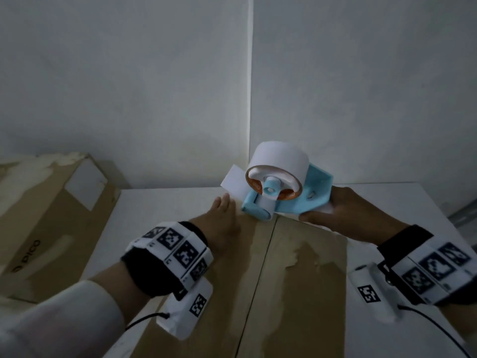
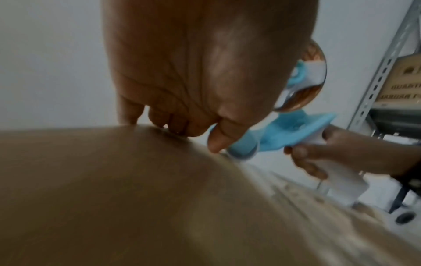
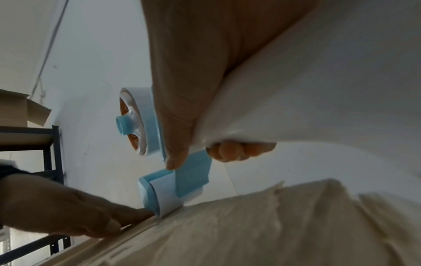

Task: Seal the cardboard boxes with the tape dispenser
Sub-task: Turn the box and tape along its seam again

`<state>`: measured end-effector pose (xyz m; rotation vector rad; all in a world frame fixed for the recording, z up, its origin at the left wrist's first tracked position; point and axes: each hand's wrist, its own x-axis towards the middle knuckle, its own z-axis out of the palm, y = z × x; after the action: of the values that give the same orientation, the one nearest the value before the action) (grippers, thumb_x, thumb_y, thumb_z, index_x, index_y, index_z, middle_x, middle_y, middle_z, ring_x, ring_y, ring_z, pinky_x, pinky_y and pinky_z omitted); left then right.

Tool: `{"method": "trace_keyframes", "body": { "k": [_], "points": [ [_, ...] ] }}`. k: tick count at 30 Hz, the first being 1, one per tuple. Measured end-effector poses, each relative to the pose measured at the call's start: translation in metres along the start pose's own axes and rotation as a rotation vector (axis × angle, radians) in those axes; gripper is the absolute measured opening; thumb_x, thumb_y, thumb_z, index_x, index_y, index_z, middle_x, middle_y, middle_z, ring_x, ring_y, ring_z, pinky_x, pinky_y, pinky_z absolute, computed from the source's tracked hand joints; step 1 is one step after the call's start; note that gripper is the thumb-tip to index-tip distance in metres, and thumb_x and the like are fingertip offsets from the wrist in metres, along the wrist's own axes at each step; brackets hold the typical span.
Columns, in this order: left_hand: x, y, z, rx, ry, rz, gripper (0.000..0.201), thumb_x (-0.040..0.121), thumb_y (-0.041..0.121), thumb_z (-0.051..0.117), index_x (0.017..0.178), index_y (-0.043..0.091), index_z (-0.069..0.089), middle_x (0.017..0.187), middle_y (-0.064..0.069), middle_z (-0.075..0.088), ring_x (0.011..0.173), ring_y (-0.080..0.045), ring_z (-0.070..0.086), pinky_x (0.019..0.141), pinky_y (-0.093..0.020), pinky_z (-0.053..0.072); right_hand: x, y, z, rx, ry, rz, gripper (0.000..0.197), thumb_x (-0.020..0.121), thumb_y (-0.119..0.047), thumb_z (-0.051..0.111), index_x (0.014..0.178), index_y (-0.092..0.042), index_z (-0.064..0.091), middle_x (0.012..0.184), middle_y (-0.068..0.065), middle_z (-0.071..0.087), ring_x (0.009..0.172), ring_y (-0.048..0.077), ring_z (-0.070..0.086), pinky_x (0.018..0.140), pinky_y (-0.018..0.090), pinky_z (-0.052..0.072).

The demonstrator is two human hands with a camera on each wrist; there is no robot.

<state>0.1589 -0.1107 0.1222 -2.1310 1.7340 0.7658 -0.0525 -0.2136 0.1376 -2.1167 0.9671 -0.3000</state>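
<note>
Cardboard box (image 1: 289, 275): in front of us, 2 flaps meeting at 1 untaped seam.
Tape dispenser (image 1: 280, 192): roller on far edge.
Right hand (image 1: 346, 215): fingers wrapped round handle.
Left hand (image 1: 219, 218): fingers straight, together, pressing flap.
Advice: we pull along the seam, roller firmly down.

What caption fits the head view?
Right hand sets tape dispenser at box seam's far end; left hand steadies the flap.

Dim, flat light throughout; wrist views are soft and blurred up close, edges bowed by wide-angle distortion.
</note>
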Motion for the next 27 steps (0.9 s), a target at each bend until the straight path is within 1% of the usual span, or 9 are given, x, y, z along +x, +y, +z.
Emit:
{"method": "trace_keyframes", "body": {
  "k": [2, 4, 8, 12, 16, 18, 20, 23, 27],
  "points": [
    [0.007, -0.004, 0.015, -0.012, -0.001, -0.011, 0.064, 0.098, 0.033, 0.018, 0.144, -0.003, -0.008, 0.153, -0.02, -0.016, 0.143, -0.031, -0.014, 0.117, -0.045, 0.006, -0.001, 0.002, 0.001, -0.019, 0.003, -0.019, 0.02, 0.075, -0.03, 0.071, 0.094, -0.028, 0.064, 0.092, -0.011, 0.067, 0.084, -0.001, 0.061, 0.071, 0.017, 0.045],
    [0.01, -0.009, 0.025, -0.073, 0.071, -0.001, 0.072, 0.089, 0.041, 0.016, 0.145, 0.0, -0.004, 0.155, -0.017, -0.013, 0.143, -0.029, -0.013, 0.117, -0.047, 0.006, -0.001, 0.004, 0.001, -0.036, 0.003, -0.034, 0.027, 0.076, -0.032, 0.07, 0.101, -0.025, 0.065, 0.098, -0.006, 0.068, 0.091, 0.006, 0.061, 0.074, 0.02, 0.045],
    [0.004, -0.002, 0.023, -0.116, 0.139, -0.044, 0.063, 0.098, 0.03, 0.027, 0.146, 0.003, -0.005, 0.156, -0.013, -0.011, 0.144, -0.025, -0.009, 0.118, -0.038, -0.002, -0.004, 0.008, -0.001, -0.076, -0.015, -0.034, 0.029, 0.077, -0.035, 0.069, 0.103, -0.023, 0.064, 0.098, -0.006, 0.068, 0.09, 0.006, 0.061, 0.073, 0.022, 0.046],
    [0.002, -0.002, 0.013, -0.028, 0.054, -0.063, 0.072, 0.089, 0.043, 0.007, 0.145, 0.002, -0.011, 0.154, -0.014, -0.016, 0.144, -0.025, -0.011, 0.115, -0.03, -0.001, -0.015, 0.018, -0.013, -0.069, -0.048, -0.004, 0.013, 0.077, -0.034, 0.069, 0.087, -0.034, 0.062, 0.086, -0.018, 0.064, 0.076, -0.011, 0.058, 0.058, 0.006, 0.042],
    [0.003, -0.004, 0.018, -0.101, 0.186, 0.016, 0.06, 0.098, 0.024, 0.03, 0.146, 0.004, 0.001, 0.156, -0.013, -0.006, 0.145, -0.024, -0.004, 0.116, -0.029, 0.0, -0.038, 0.031, -0.031, -0.121, -0.019, 0.01, 0.028, 0.078, -0.025, 0.07, 0.068, -0.043, 0.051, 0.058, -0.022, 0.059, 0.06, -0.021, 0.053, 0.052, 0.0, 0.039],
    [0.001, -0.003, 0.015, -0.097, 0.126, -0.004, 0.06, 0.099, 0.021, 0.03, 0.146, 0.003, -0.003, 0.155, -0.013, -0.011, 0.144, -0.024, -0.009, 0.116, -0.029, -0.001, -0.049, 0.039, -0.038, -0.127, -0.004, 0.037, 0.028, 0.078, -0.024, 0.07, 0.067, -0.041, 0.051, 0.052, -0.019, 0.061, 0.056, -0.019, 0.054, 0.049, 0.0, 0.039],
    [0.0, -0.001, 0.012, -0.069, 0.059, -0.018, 0.06, 0.1, 0.025, 0.025, 0.146, 0.003, -0.007, 0.154, -0.013, -0.017, 0.143, -0.024, -0.014, 0.116, -0.031, -0.003, -0.058, 0.044, -0.04, -0.106, -0.01, 0.062, 0.026, 0.078, -0.022, 0.07, 0.067, -0.039, 0.052, 0.054, -0.025, 0.062, 0.056, -0.018, 0.055, 0.047, 0.001, 0.039],
    [0.001, 0.001, 0.012, -0.05, 0.135, 0.008, 0.059, 0.099, 0.022, 0.029, 0.146, 0.004, -0.002, 0.155, -0.013, -0.011, 0.144, -0.024, -0.008, 0.115, -0.029, -0.001, -0.064, 0.049, -0.042, -0.106, 0.0, 0.068, 0.03, 0.077, -0.018, 0.071, 0.067, -0.039, 0.052, 0.052, -0.017, 0.06, 0.056, -0.017, 0.055, 0.047, 0.002, 0.04],
    [0.001, 0.0, 0.011, -0.045, 0.071, -0.017, 0.062, 0.098, 0.034, 0.02, 0.146, 0.001, -0.002, 0.155, -0.012, -0.014, 0.144, -0.024, -0.011, 0.118, -0.031, -0.001, -0.065, 0.045, -0.043, -0.154, -0.011, 0.032, 0.034, 0.079, -0.016, 0.069, 0.067, -0.04, 0.05, 0.063, -0.019, 0.055, 0.057, -0.019, 0.054, 0.048, 0.002, 0.04]
  ]
}}
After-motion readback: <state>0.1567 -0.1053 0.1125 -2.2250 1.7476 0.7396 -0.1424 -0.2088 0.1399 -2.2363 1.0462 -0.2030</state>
